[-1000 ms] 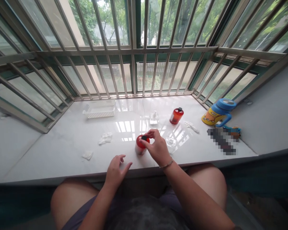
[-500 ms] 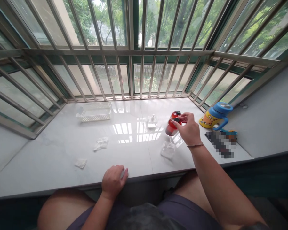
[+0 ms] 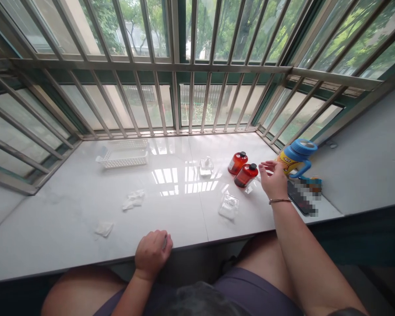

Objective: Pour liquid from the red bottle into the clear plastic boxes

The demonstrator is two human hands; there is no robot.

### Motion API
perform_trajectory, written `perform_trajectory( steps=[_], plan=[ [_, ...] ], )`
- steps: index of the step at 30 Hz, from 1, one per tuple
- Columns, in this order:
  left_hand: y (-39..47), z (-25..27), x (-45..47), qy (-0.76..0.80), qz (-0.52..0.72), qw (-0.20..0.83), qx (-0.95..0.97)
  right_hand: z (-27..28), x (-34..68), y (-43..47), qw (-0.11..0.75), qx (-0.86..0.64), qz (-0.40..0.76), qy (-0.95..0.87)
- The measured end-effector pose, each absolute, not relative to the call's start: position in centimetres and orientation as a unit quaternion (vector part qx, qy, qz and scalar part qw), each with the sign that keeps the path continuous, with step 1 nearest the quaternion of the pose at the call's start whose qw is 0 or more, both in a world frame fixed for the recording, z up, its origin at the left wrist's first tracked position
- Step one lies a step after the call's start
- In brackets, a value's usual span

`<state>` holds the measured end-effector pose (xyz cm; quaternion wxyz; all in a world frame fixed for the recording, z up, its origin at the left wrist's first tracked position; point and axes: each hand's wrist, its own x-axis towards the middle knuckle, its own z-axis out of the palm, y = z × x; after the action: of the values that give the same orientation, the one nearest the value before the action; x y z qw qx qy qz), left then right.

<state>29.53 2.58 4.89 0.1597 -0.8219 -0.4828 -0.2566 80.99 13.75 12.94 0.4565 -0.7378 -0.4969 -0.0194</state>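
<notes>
Two red see-through bottles with black caps, a rear one (image 3: pixel 237 163) and a front one (image 3: pixel 246 175), stand close together on the white ledge. Just right of them is my right hand (image 3: pixel 274 179), open, its fingers loosely bent and apart from the bottles. Behind its fingertips stands a yellow and blue flask (image 3: pixel 296 159) with a handle. My left hand (image 3: pixel 153 252) rests curled at the ledge's front edge; whether a small greyish thing lies in its fingers is unclear. A clear square glass piece (image 3: pixel 229 206) lies in front of the red bottles.
A small clear glass container (image 3: pixel 206 166) sits left of the bottles. At the back left is a white plastic basket (image 3: pixel 123 161). Two crumpled tissues lie forward of it, one larger (image 3: pixel 133 200), one smaller (image 3: pixel 104 229). A dark phone-like slab (image 3: pixel 299 199) lies far right; metal bars (image 3: pixel 151 66) close off the window.
My right hand has let go of the front red bottle and moved right, towards the flask. That bottle now stands slightly right of and before the other. My left hand stays at the edge.
</notes>
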Motion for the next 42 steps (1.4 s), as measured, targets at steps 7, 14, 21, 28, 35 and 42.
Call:
perform_trajectory(
  steps=[7, 14, 21, 28, 35, 42],
  plan=[
    [2.5, 4.8, 29.4, -0.482, -0.257, 0.164, -0.822, 10.2, 85.8, 12.6, 0.34, -0.801, -0.009, -0.493],
    [2.5, 4.9, 29.5, -0.482, -0.25, 0.166, -0.823, 7.4, 87.2, 12.9, 0.316, -0.826, 0.045, -0.464],
    [2.2, 5.0, 29.2, -0.481, -0.275, 0.131, -0.822, 8.3, 86.1, 10.3, 0.425, -0.82, -0.002, -0.383],
    [2.1, 5.0, 28.7, -0.468, -0.355, 0.06, -0.807, 10.4, 80.3, 3.6, 0.542, -0.715, 0.111, -0.428],
    [1.9, 5.6, 28.7, -0.471, -0.405, 0.04, -0.783, 15.7, 73.6, 0.1, 0.409, -0.696, 0.126, -0.576],
    [1.4, 6.8, 28.5, -0.459, -0.405, 0.019, -0.791, 18.2, 71.8, 0.7, 0.351, -0.68, 0.08, -0.639]
  ],
)
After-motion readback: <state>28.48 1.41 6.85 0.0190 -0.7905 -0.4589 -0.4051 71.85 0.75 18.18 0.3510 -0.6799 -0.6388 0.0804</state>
